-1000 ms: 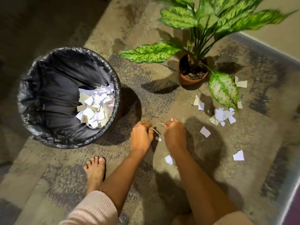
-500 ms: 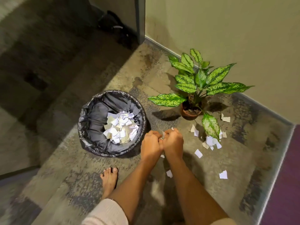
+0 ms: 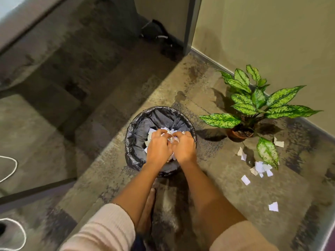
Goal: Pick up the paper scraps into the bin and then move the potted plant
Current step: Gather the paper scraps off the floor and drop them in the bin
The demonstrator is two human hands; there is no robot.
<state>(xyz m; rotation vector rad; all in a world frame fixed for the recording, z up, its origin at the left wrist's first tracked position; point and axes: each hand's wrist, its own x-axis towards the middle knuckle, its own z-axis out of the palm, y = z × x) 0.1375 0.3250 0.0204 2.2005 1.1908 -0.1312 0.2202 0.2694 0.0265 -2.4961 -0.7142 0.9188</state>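
A round bin [image 3: 137, 131] lined with a black bag stands on the carpet, with white paper scraps inside. My left hand [image 3: 158, 149] and my right hand [image 3: 185, 150] are held together over its mouth, fingers curled around a few paper scraps [image 3: 171, 136]. To the right a potted plant [image 3: 241, 133] with speckled green leaves sits in a brown pot near the wall. Several loose scraps [image 3: 261, 167] lie on the carpet below its lowest leaf, one more scrap [image 3: 273, 207] nearer to me.
My bare foot [image 3: 147, 209] is on the carpet just behind the bin. A wall and skirting [image 3: 208, 57] run behind the plant. A dark bag or cable bundle [image 3: 157, 35] lies by the doorway. White cord [image 3: 10, 169] loops at the far left.
Both hands rose from the carpet with gathered scraps and moved left over the bin. My head lifted, so the view now takes in more of the room.
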